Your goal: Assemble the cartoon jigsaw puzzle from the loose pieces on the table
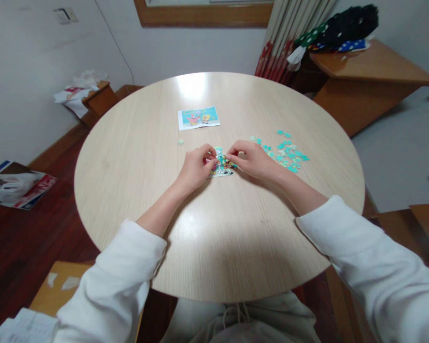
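A small, partly joined jigsaw puzzle with a colourful cartoon print lies on the table between my hands. My left hand is at its left side, thumb and forefinger closed on the pieces there and covering part of it. From the other side, my right hand pinches at the upper right part of the puzzle. Whether either pinch holds a single loose piece cannot be made out. Loose turquoise and pale jigsaw pieces are scattered beyond my right hand. One pale piece lies apart, up and left of my left hand.
A printed cartoon picture lies farther back on the round wooden table. Behind it are a wall and a curtain. A wooden cabinet with cloths stands at the right. A cardboard box is at lower left.
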Demonstrator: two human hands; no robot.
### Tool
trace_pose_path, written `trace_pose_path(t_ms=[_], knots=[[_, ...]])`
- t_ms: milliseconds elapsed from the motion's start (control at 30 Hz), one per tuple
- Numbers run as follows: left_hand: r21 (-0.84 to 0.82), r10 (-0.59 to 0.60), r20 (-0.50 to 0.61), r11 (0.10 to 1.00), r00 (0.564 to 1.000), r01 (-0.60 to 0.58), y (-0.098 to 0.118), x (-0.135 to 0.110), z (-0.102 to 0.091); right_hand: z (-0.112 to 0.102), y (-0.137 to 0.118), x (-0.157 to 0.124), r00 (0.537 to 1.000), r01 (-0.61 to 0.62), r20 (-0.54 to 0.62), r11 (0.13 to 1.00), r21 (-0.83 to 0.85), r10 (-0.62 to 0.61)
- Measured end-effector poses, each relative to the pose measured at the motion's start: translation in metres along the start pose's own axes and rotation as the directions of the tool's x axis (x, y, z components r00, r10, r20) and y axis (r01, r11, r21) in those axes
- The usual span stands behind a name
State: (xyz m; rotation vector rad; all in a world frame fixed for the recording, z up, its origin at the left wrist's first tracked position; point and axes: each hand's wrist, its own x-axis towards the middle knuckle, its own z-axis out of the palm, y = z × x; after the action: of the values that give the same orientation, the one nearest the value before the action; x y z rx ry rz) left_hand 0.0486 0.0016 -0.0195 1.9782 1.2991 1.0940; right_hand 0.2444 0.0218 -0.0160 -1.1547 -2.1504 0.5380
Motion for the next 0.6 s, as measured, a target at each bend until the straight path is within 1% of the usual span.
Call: trace_pose_path(t_ms=[133,300,400,467,600], knots=[[0.033,-0.005,-0.003,0.999,1.0,0.005,0.001,-0.001,-0.001,-0.002,-0.001,0.0,1.0,-0.022,0.01,1.0,-0.022,0.022],[0.17,0.01,0.041,0.985,0.999,-0.016,0.002,-0.002,-0.005,-0.005,-0.003,0.001,0.999,-0.05,0.007,0.998,-0.047,0.05],[0.235,0.05,0.097,0.969,0.994,-0.072,0.001,-0.003,-0.006,-0.007,-0.003,0.0,0.997,-0.079,0.007,0.995,-0.067,0.08],[0.264,0.084,0.156,0.957,0.984,-0.124,0.0,-0.003,-0.007,-0.008,-0.003,0.0,0.994,-0.104,0.012,0.991,-0.085,0.105],[0.267,0.188,0.29,0.925,0.938,-0.268,-0.001,-0.005,-0.006,-0.014,-0.002,0.001,0.988,-0.145,0.035,0.98,-0.133,0.151]])
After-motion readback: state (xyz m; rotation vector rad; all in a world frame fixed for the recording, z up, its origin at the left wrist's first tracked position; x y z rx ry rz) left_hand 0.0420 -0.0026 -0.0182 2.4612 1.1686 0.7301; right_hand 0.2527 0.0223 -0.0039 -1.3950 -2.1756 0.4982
